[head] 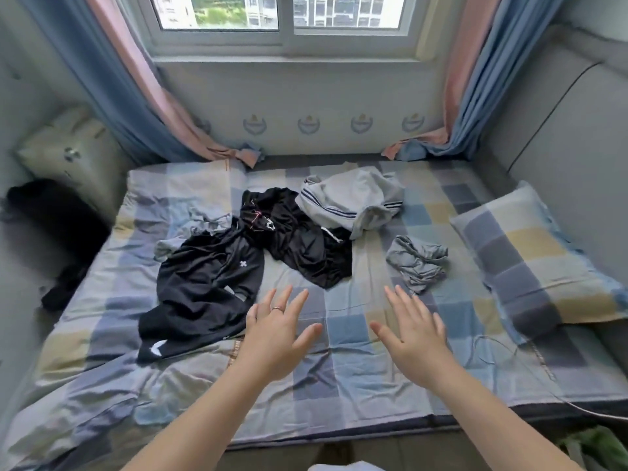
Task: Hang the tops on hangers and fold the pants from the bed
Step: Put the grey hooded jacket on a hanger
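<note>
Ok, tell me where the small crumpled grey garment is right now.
In the head view the crumpled grey garment lies right of centre on the bed, between the black clothes and the checked pillow, just beyond the right hand.

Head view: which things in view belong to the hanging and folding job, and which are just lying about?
Job: black garment with white cross logo; black crumpled garment; grey garment with navy stripes; small grey crumpled garment; left hand and right hand, both empty.
Lying about: checked pillow; white cable; pale cushion.
</note>
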